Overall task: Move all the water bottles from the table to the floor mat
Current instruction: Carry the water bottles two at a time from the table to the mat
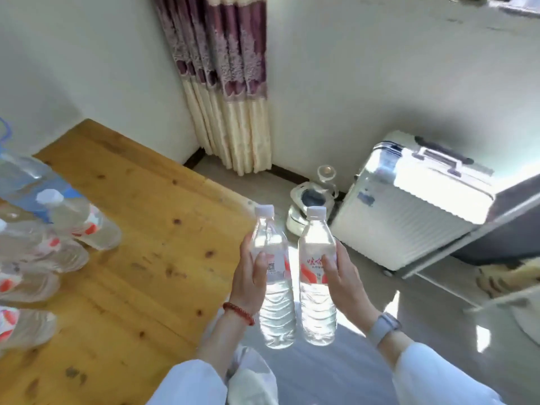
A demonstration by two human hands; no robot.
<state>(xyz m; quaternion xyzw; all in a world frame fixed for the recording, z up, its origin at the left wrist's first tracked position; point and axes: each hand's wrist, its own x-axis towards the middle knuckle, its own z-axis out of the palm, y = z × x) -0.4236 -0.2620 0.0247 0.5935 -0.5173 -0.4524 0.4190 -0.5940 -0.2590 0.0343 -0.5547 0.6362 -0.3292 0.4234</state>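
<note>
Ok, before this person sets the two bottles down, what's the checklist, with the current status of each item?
1. Left hand grips the left bottle at its label: ok.
2. Right hand grips the right bottle at its label: ok.
3. Both caps on, both bottles upright: ok.
4. Both bottles past the table edge, over the floor: ok.
5. Floor mat located as the drop spot: cannot tell; a grey surface lies below the bottles, but its edges do not show.
6. Table emptied: not ok; other bottles remain at its left edge.
</note>
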